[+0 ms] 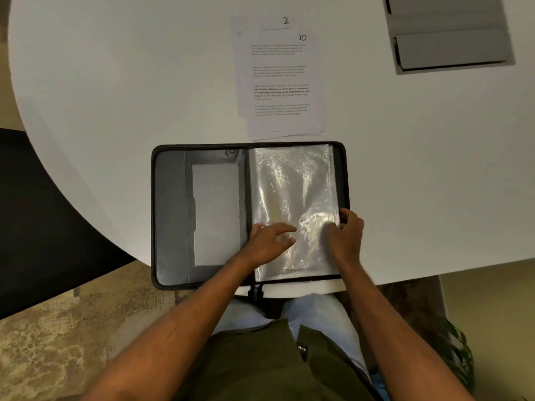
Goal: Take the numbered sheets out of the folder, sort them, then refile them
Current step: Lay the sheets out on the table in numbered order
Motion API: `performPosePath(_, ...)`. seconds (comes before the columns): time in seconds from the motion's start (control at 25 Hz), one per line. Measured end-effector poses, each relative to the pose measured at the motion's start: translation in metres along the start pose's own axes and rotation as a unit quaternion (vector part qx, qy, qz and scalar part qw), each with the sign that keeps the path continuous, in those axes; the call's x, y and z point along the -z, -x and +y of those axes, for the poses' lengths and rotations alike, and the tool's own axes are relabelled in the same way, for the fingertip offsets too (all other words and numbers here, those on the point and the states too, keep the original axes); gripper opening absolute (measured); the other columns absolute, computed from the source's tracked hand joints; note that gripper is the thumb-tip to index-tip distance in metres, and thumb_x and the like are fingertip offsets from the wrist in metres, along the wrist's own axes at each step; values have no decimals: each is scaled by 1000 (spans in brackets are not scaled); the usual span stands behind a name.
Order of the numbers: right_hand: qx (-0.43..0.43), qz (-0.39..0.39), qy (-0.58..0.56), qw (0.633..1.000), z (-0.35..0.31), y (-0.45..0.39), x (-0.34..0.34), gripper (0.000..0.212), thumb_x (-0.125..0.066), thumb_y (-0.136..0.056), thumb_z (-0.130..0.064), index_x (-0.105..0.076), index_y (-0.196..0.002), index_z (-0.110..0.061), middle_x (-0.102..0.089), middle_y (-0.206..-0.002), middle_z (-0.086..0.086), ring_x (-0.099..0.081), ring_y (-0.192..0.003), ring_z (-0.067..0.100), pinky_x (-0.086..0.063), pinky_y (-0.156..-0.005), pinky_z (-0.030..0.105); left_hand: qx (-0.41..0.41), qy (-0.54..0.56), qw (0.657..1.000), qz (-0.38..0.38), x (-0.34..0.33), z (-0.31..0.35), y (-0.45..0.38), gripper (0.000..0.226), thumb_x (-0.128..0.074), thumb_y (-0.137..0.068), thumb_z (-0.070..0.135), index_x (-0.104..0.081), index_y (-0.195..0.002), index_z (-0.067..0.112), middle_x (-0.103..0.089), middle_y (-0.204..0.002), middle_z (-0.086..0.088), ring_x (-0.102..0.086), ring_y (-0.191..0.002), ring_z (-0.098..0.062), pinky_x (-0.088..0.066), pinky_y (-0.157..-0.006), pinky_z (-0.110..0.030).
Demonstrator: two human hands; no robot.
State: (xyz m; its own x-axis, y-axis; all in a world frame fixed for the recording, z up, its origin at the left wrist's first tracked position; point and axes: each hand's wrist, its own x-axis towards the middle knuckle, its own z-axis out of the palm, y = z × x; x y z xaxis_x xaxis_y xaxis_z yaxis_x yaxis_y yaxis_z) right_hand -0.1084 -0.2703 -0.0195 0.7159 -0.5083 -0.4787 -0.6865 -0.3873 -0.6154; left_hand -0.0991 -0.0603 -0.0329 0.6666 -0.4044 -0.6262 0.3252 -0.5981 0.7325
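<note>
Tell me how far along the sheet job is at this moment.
Done: sheets lie out of the folder in a loose pile of sheets on the table, "10" on top and "2" showing behind it. In hand: the left hand rests flat on the clear sleeve, which looks empty, while the right hand pinches its outer edge. Left: sorting looks unfinished, and refiling.

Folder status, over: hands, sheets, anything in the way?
Left hand flat on the clear plastic sleeve; right hand pinching its outer edge. Black zip folder open; numbered white sheets stacked beyond, 10 on top. Nothing in the way.
</note>
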Motion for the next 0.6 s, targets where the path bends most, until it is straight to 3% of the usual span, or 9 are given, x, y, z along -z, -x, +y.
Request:
performPosePath(0.08, 27, 7, -1, 1000, -12, -8, 0, 45, -63, -95, -12, -53, -138, -16, -46, -133, 0, -52, -116, 16, -48, -101, 32, 18, 99, 995, 17, 20, 3, -7, 38, -63, -100, 34, -64, -137, 25, -63, -140, 7, -57, -130, -8, -40, -116, -33)
performPosePath(0.2, 49, 0, -30, 998, -43, -28, -2, 41, -63, -96, -13, -53, -135, -20, -45, -133, -3, -51, -117, 14, -46, -98, 27, 23, 142, 987, 69, 62, 14, -24, 32, -63, -101, 25, -67, -132, 19, -71, -125, 1, -69, -108, -12, -54, -100, -28)
performPosePath(0.36, 90, -17, -50, 995, -94, -73, -7, 40, -63, -96, -16, -51, -132, -27, -46, -131, -7, -53, -115, 11, -49, -97, 26, 26, 139, 969, 203, 128, 36, -66, 26, -61, -102, 20, -68, -127, 17, -70, -119, -1, -66, -108, -15, -52, -100, -29)
performPosePath(0.52, 107, -32, -40, 993, -138, -130, -18, 46, -62, -99, -18, -47, -143, -21, -48, -142, -2, -52, -124, 12, -46, -106, 30, 46, 143, 939, 309, 188, 60, -114, 32, -59, -103, 23, -62, -134, 18, -63, -124, 5, -57, -94, 0, -43, -79, -11)
performPosePath(0.6, 105, -41, -31, 993, -155, -160, -25, 49, -62, -100, -22, -45, -146, -19, -48, -146, -1, -51, -127, 15, -46, -108, 32, 57, 157, 923, 348, 212, 68, -138, 35, -59, -102, 24, -58, -137, 19, -60, -129, 5, -58, -100, -5, -43, -84, -16)
